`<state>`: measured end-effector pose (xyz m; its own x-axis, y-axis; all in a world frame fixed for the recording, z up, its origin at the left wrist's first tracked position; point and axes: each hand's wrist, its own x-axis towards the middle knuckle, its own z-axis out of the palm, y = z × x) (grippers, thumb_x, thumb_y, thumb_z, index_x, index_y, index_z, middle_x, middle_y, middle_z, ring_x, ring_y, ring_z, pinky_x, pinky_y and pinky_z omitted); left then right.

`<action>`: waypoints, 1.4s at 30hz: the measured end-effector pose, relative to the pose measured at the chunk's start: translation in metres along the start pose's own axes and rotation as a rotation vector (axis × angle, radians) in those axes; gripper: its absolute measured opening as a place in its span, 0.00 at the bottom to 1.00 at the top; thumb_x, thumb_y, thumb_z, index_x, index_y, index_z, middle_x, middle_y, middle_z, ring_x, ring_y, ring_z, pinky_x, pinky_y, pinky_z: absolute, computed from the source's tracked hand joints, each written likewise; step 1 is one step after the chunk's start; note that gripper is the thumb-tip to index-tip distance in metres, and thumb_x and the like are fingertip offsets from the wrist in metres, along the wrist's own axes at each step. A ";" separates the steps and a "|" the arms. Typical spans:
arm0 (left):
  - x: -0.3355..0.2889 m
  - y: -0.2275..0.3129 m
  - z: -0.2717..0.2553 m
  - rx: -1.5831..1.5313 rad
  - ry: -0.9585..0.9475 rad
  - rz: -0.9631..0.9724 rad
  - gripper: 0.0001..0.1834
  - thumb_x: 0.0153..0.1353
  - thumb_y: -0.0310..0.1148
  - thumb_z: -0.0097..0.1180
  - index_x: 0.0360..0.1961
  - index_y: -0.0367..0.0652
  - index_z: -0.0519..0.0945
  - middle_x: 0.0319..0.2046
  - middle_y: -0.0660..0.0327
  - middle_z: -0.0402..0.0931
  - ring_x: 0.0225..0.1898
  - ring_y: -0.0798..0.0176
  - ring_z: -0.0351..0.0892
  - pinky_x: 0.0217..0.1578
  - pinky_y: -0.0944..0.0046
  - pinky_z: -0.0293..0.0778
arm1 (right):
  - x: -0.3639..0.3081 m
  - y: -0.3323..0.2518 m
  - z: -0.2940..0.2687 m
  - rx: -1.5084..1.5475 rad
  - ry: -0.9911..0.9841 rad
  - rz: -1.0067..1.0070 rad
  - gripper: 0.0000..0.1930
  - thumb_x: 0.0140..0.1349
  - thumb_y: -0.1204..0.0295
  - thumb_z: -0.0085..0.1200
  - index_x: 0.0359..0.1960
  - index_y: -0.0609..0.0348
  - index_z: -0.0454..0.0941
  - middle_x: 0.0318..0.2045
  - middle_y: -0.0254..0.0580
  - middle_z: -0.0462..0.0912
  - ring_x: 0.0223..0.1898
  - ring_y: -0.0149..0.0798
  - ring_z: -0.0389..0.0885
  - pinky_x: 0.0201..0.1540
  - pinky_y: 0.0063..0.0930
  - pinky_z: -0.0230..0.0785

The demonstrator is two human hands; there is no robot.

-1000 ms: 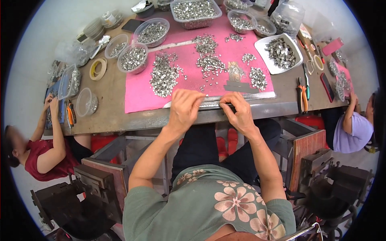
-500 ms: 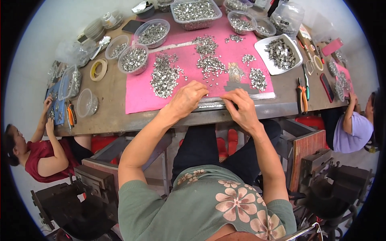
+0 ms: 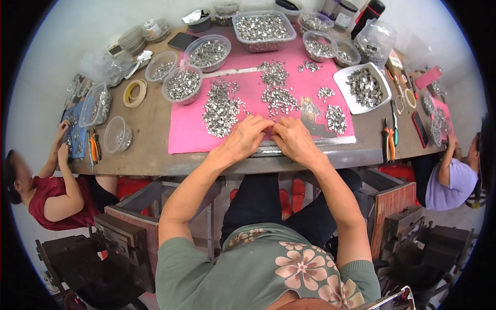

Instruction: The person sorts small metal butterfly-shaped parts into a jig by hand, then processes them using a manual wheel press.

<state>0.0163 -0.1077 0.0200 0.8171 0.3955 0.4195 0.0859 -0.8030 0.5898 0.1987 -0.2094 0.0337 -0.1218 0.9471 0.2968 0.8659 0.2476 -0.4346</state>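
My left hand [image 3: 245, 136] and my right hand [image 3: 294, 139] come together near the table's front edge. Fingers of both are closed in pinches whose tips meet; what lies between them is too small and hidden to name. Just below the fingertips, a row of small shiny metal pieces [image 3: 269, 151] runs along the metal edge strip. Beyond the hands, on a pink mat [image 3: 181, 135], lie a large pile of metal pieces [image 3: 221, 111] and a looser pile [image 3: 279, 99]. To the right of my right hand are grey flat strips [image 3: 318, 130] and a small pile [image 3: 336, 120].
Clear tubs [image 3: 182, 87] of metal pieces stand at the back, and a white dish [image 3: 356, 110] at the right. Orange-handled pliers [image 3: 388, 142], tape rolls [image 3: 135, 93] and a phone [image 3: 419, 129] lie about. Co-workers sit at the left [image 3: 57, 204] and right [image 3: 452, 178].
My right hand has moved left against my left hand, so their fingertips now meet. The view has shifted slightly, with the table lower in the picture.
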 end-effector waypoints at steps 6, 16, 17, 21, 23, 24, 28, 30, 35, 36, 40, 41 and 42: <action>-0.009 0.000 0.007 0.008 0.030 -0.008 0.17 0.57 0.17 0.57 0.48 0.39 0.80 0.39 0.51 0.75 0.42 0.45 0.78 0.44 0.51 0.76 | 0.024 0.026 -0.022 0.158 -0.060 0.013 0.05 0.57 0.74 0.60 0.30 0.63 0.80 0.28 0.53 0.83 0.32 0.55 0.83 0.37 0.47 0.74; -0.006 0.000 0.007 0.011 -0.019 -0.007 0.12 0.58 0.20 0.56 0.44 0.39 0.81 0.33 0.52 0.73 0.38 0.46 0.78 0.40 0.50 0.78 | 0.123 0.013 0.023 0.304 0.128 0.061 0.09 0.61 0.71 0.63 0.38 0.66 0.84 0.28 0.50 0.86 0.29 0.44 0.86 0.35 0.36 0.77; -0.006 -0.001 0.008 0.005 -0.023 -0.008 0.12 0.58 0.20 0.56 0.44 0.39 0.81 0.33 0.52 0.73 0.38 0.46 0.78 0.40 0.50 0.78 | 0.115 0.013 0.021 0.303 0.168 0.042 0.09 0.62 0.73 0.63 0.39 0.66 0.84 0.30 0.50 0.87 0.30 0.42 0.86 0.35 0.34 0.77; -0.005 -0.006 0.005 0.005 0.008 -0.021 0.11 0.58 0.19 0.55 0.42 0.39 0.81 0.34 0.51 0.74 0.39 0.45 0.79 0.41 0.50 0.77 | 0.065 0.014 -0.009 0.306 0.257 0.098 0.07 0.63 0.76 0.62 0.42 0.63 0.85 0.33 0.45 0.87 0.32 0.34 0.86 0.36 0.28 0.76; -0.010 -0.005 0.002 0.016 -0.007 -0.021 0.12 0.58 0.18 0.55 0.42 0.39 0.81 0.35 0.52 0.75 0.39 0.46 0.79 0.41 0.50 0.77 | 0.032 0.013 -0.028 0.334 0.269 0.167 0.07 0.64 0.77 0.61 0.42 0.64 0.85 0.32 0.45 0.87 0.32 0.35 0.86 0.36 0.28 0.76; -0.011 -0.005 -0.002 0.050 -0.011 0.005 0.12 0.57 0.17 0.55 0.42 0.39 0.81 0.36 0.52 0.75 0.39 0.46 0.79 0.42 0.50 0.77 | 0.015 0.015 -0.037 0.357 0.297 0.207 0.06 0.65 0.77 0.60 0.41 0.65 0.84 0.31 0.44 0.86 0.31 0.36 0.86 0.36 0.27 0.77; -0.012 0.004 -0.007 0.140 -0.022 0.025 0.13 0.56 0.15 0.54 0.42 0.38 0.81 0.37 0.52 0.76 0.40 0.47 0.78 0.43 0.52 0.77 | -0.054 0.033 -0.032 0.410 0.380 0.325 0.06 0.68 0.77 0.59 0.44 0.65 0.84 0.31 0.35 0.85 0.32 0.26 0.82 0.37 0.21 0.73; -0.007 0.005 -0.007 0.142 -0.040 0.008 0.13 0.56 0.16 0.55 0.42 0.39 0.81 0.37 0.52 0.75 0.40 0.46 0.78 0.42 0.51 0.77 | -0.075 0.035 -0.021 0.497 0.484 0.444 0.06 0.68 0.77 0.59 0.43 0.65 0.84 0.29 0.37 0.86 0.31 0.27 0.84 0.36 0.23 0.74; 0.000 0.005 -0.011 0.096 -0.131 -0.045 0.12 0.56 0.17 0.56 0.41 0.40 0.80 0.35 0.51 0.75 0.39 0.45 0.78 0.41 0.50 0.77 | -0.086 0.028 -0.008 0.443 0.610 0.413 0.06 0.67 0.78 0.60 0.44 0.64 0.84 0.28 0.37 0.85 0.29 0.26 0.83 0.33 0.23 0.74; 0.000 0.006 -0.012 0.099 -0.127 -0.037 0.12 0.56 0.18 0.56 0.41 0.40 0.79 0.34 0.51 0.74 0.39 0.45 0.78 0.40 0.50 0.77 | -0.086 0.027 -0.008 0.450 0.618 0.409 0.06 0.67 0.78 0.60 0.44 0.64 0.84 0.28 0.37 0.85 0.29 0.26 0.83 0.33 0.23 0.74; 0.003 -0.001 -0.012 0.108 -0.082 0.004 0.10 0.57 0.19 0.56 0.41 0.39 0.81 0.35 0.51 0.77 0.38 0.46 0.81 0.40 0.51 0.78 | -0.089 0.027 -0.008 0.406 0.610 0.385 0.05 0.68 0.79 0.59 0.43 0.64 0.84 0.28 0.37 0.85 0.28 0.26 0.83 0.33 0.23 0.73; 0.007 -0.005 -0.016 0.102 -0.036 -0.031 0.10 0.58 0.19 0.56 0.40 0.39 0.82 0.35 0.52 0.78 0.38 0.47 0.81 0.39 0.52 0.79 | -0.090 0.027 -0.008 0.400 0.617 0.382 0.05 0.68 0.79 0.59 0.43 0.64 0.84 0.28 0.37 0.85 0.28 0.26 0.83 0.32 0.23 0.73; 0.010 -0.009 -0.022 0.099 0.012 -0.068 0.09 0.58 0.19 0.56 0.40 0.39 0.82 0.35 0.52 0.78 0.37 0.48 0.82 0.39 0.53 0.79 | -0.090 0.027 -0.008 0.407 0.620 0.378 0.05 0.68 0.79 0.59 0.43 0.64 0.84 0.28 0.37 0.85 0.28 0.26 0.83 0.32 0.23 0.73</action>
<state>0.0115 -0.0866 0.0341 0.8007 0.4556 0.3889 0.1974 -0.8137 0.5468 0.2369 -0.2891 0.0020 0.5340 0.7268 0.4320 0.5375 0.1027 -0.8370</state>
